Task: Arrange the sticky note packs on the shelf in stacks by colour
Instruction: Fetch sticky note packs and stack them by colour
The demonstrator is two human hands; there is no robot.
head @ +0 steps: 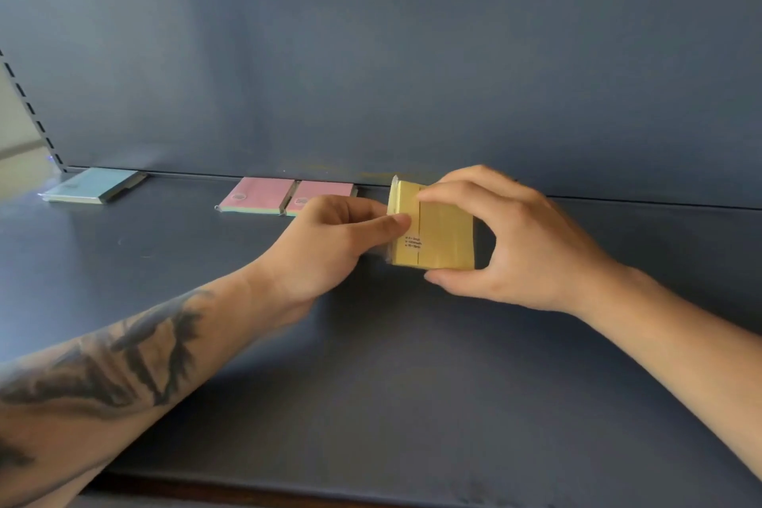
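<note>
Yellow sticky note packs [437,233] are sitting upright on edge as a block, held between both hands near the middle of the dark blue-grey shelf [371,384], a little in front of the back wall. At least 2 packs are showing side by side, a seam running down between them; small black print is showing on the face nearest the camera, too fine to read. Clear wrapping is sticking out at the block's left edge.

Right hand [515,239] is gripping the block from the right, fingers curling over its top edge and thumb pressing under its lower corner. Left hand [334,243] is pinching the block's left side, thumb lying across the front face, remaining fingers curling behind. The tattooed left forearm [123,359] is reaching in from the lower left.

Behind the left hand, 2 pink packs [284,196] are lying flat side by side against the back wall [371,54], edges touching or nearly so; the right one is partly hidden by the hand. Well apart to the far left, a light blue pack [92,186] is lying flat near the slotted shelf upright [31,107].
</note>
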